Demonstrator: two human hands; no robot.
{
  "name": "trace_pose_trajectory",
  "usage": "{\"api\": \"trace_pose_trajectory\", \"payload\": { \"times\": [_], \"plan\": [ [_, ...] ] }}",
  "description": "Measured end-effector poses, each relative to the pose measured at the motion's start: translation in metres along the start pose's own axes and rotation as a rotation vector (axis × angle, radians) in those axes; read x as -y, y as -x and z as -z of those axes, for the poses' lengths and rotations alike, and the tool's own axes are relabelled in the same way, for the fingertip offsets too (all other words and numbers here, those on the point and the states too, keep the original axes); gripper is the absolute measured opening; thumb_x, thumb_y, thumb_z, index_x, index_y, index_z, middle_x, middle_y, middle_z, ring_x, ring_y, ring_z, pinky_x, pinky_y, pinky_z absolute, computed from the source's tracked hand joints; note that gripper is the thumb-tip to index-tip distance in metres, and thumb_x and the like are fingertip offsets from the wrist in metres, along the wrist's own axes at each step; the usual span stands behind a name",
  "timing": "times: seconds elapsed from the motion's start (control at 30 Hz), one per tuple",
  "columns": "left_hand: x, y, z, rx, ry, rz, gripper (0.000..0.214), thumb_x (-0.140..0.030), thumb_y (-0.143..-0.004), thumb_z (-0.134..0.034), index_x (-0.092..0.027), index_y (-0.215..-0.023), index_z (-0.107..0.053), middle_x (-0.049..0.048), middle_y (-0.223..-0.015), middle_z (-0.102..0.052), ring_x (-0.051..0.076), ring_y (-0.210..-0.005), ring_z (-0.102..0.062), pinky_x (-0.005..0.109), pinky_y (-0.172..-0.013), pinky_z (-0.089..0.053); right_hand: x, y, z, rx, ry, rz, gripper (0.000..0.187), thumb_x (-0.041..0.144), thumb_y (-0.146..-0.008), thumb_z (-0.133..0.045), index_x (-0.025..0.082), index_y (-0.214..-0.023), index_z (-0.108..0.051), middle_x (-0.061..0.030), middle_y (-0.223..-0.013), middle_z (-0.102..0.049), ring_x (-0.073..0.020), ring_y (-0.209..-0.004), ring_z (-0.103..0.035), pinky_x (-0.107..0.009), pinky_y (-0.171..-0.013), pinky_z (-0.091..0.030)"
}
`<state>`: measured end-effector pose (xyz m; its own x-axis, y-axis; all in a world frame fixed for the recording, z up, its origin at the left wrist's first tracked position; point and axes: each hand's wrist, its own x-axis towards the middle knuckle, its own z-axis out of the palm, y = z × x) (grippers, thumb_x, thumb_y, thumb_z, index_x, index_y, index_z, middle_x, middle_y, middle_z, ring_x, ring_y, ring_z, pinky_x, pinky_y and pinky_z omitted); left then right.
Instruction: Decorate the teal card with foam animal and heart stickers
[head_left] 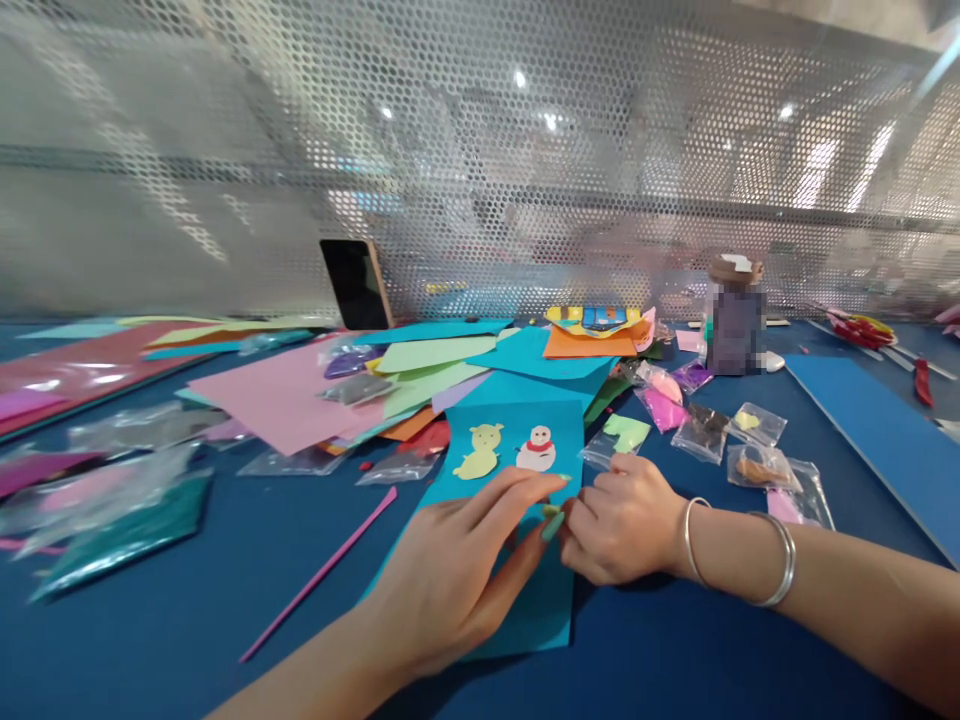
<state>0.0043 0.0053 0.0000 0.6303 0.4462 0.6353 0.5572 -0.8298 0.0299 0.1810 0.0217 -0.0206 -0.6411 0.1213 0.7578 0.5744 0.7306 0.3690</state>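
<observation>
A bright blue card (544, 600) lies in front of me, bent upward at its far part. On that part are a flat pale-yellow bear figure (477, 455) and a pinkish-white snowman figure (534, 456) with a red scarf. My left hand (465, 550) is over the card, fingers bent, its thumb and fingertips close together beside my right hand. My right hand (626, 520), two silver bangles on its wrist, is curled closed at the card's right edge. A tiny yellow-green bit shows where the fingertips meet; whether it is a piece of material or a nail is unclear.
A pink plastic stick (319, 575) lies left of the card. Beyond are coloured paper sheets (277, 390), several small clay-like packets (701, 430) and a teal packet (127, 535). A phone (354, 285) leans on the perforated metal screen (465, 150). A blurred bottle (735, 325) and scissors stand right.
</observation>
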Motion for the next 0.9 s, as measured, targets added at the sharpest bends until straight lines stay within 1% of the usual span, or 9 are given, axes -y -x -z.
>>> {"api": "trace_pose_trajectory", "payload": {
  "times": [0.13, 0.3, 0.43, 0.53, 0.6, 0.7, 0.9],
  "plan": [
    [0.0015, 0.0040, -0.0016, 0.009, 0.048, 0.060, 0.023, -0.020, -0.089, -0.034, -0.017, -0.109, -0.047, 0.0044, -0.091, -0.060, 0.008, -0.053, -0.057, 0.019, -0.050, -0.045, -0.0007, -0.0006, 0.0008, -0.008, 0.019, -0.029, 0.032, 0.020, -0.079, -0.036, 0.018, -0.048, -0.046, 0.0016, -0.037, -0.046, -0.0113, -0.033, -0.039, -0.029, -0.044, -0.022],
    [0.0028, 0.0055, 0.0001, 0.052, -0.014, 0.032, 0.021, -0.019, -0.089, -0.035, -0.017, -0.106, -0.048, 0.0062, -0.095, -0.060, 0.012, -0.068, -0.062, 0.020, -0.057, -0.049, -0.0005, -0.0014, 0.0022, 0.003, 0.027, -0.043, 0.030, 0.019, -0.079, -0.038, 0.017, -0.051, -0.048, 0.0016, -0.039, -0.048, -0.0119, -0.033, -0.040, -0.029, -0.044, -0.022],
    [0.0036, 0.0027, -0.0015, -0.024, -0.058, 0.004, 0.020, -0.019, -0.091, -0.034, -0.016, -0.104, -0.048, 0.0061, -0.092, -0.060, 0.011, -0.063, -0.063, 0.019, -0.053, -0.049, -0.0006, -0.0001, 0.0010, 0.023, 0.040, -0.047, 0.031, 0.022, -0.080, -0.037, 0.018, -0.051, -0.047, 0.0015, -0.039, -0.048, -0.0118, -0.034, -0.042, -0.029, -0.045, -0.022],
    [0.0054, 0.0026, -0.0035, -0.069, -0.089, -0.023, 0.017, -0.018, -0.092, -0.034, -0.016, -0.099, -0.050, 0.0047, -0.088, -0.061, 0.012, -0.068, -0.064, 0.019, -0.054, -0.049, -0.0008, 0.0006, 0.0001, 0.017, 0.044, -0.051, 0.033, 0.023, -0.082, -0.038, 0.018, -0.050, -0.045, 0.0019, -0.039, -0.048, -0.0111, -0.035, -0.042, -0.029, -0.045, -0.021],
    [0.0069, 0.0039, -0.0045, -0.085, -0.102, -0.033, 0.017, -0.018, -0.092, -0.036, -0.016, -0.099, -0.051, 0.0043, -0.088, -0.061, 0.013, -0.071, -0.064, 0.019, -0.056, -0.049, -0.0010, 0.0004, 0.0002, 0.020, 0.045, -0.056, 0.033, 0.022, -0.083, -0.038, 0.018, -0.051, -0.044, 0.0021, -0.039, -0.048, -0.0108, -0.034, -0.042, -0.029, -0.045, -0.021],
    [0.0084, 0.0057, -0.0052, -0.076, -0.100, -0.038, 0.017, -0.017, -0.092, -0.037, -0.016, -0.101, -0.052, 0.0047, -0.090, -0.062, 0.012, -0.072, -0.064, 0.019, -0.059, -0.049, -0.0014, -0.0002, 0.0012, 0.040, 0.044, -0.055, 0.032, 0.021, -0.084, -0.038, 0.017, -0.053, -0.046, 0.0022, -0.040, -0.048, -0.0113, -0.034, -0.043, -0.029, -0.045, -0.021],
    [0.0048, 0.0027, -0.0018, -0.042, -0.012, -0.022, 0.019, -0.018, -0.092, -0.036, -0.015, -0.101, -0.053, 0.0047, -0.090, -0.063, 0.012, -0.075, -0.064, 0.019, -0.062, -0.049, -0.0018, 0.0012, 0.0019, 0.083, 0.044, -0.035, 0.029, 0.021, -0.086, -0.039, 0.016, -0.060, -0.050, 0.0029, -0.042, -0.047, -0.0127, -0.036, -0.044, -0.029, -0.045, -0.021]
  ]
}}
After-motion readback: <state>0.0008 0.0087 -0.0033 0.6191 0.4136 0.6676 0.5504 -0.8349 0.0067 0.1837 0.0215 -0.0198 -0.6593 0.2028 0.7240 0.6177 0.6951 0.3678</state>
